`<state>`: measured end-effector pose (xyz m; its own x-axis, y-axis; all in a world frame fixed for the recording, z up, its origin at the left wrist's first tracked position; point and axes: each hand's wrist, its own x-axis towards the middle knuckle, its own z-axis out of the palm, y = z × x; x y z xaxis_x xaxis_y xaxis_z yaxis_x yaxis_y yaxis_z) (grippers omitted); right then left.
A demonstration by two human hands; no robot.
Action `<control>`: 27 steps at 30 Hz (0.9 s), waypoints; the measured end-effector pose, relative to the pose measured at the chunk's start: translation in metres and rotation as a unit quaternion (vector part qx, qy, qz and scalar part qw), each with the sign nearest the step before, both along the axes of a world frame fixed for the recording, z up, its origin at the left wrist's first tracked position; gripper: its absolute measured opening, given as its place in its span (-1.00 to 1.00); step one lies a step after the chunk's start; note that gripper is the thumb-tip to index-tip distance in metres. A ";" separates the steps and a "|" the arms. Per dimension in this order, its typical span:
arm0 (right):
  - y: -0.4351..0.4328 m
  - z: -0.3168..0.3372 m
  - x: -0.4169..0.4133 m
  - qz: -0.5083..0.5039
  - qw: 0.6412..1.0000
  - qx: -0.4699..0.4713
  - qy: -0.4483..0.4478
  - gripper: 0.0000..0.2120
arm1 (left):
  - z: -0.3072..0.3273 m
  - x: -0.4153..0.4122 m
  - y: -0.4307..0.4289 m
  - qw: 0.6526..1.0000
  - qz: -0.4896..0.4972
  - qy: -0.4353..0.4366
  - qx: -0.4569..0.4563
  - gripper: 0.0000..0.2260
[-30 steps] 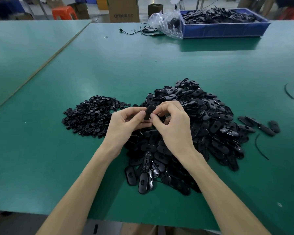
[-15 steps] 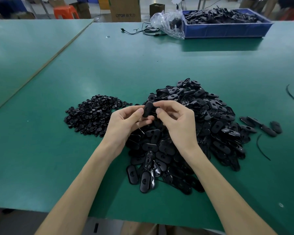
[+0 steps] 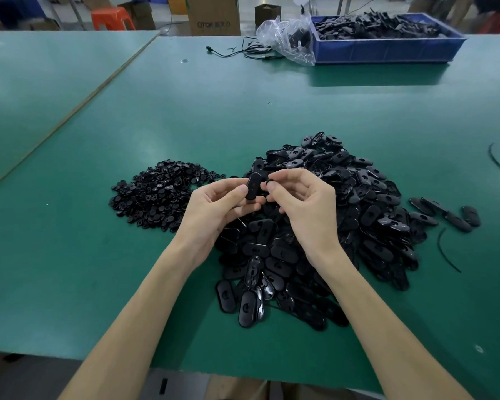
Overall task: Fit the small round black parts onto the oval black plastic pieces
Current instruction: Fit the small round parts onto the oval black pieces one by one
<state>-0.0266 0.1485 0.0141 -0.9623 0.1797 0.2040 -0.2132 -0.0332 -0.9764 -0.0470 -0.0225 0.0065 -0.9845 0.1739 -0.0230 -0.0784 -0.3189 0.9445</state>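
My left hand (image 3: 214, 206) pinches an oval black plastic piece (image 3: 254, 186) upright between thumb and fingers, above a big heap of oval pieces (image 3: 344, 226). My right hand (image 3: 303, 203) pinches a small round black part (image 3: 269, 183) at its fingertips, right beside the held oval piece. A pile of small round black parts (image 3: 156, 192) lies on the green table (image 3: 214, 111) to the left of my hands.
A blue bin (image 3: 387, 50) full of black parts stands at the far right, with a clear plastic bag (image 3: 289, 39) and a black cable (image 3: 243, 50) next to it. A few oval pieces (image 3: 445, 215) and thin black strips (image 3: 445, 252) lie right of the heap.
My hands have drawn slightly apart. The right hand has come off the oval piece and now pinches a small round part beside it; the left hand keeps the oval piece.
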 end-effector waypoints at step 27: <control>0.001 -0.005 -0.001 0.000 0.999 0.038 -0.002 -0.92 | 0.000 0.000 0.000 1.000 0.007 0.014 -0.021 -0.89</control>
<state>-0.0274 0.1499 0.0092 -0.9629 0.1642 0.2140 -0.2101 0.0409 -0.9768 -0.0473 -0.0222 0.0065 -0.9871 0.1598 -0.0031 -0.0485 -0.2807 0.9586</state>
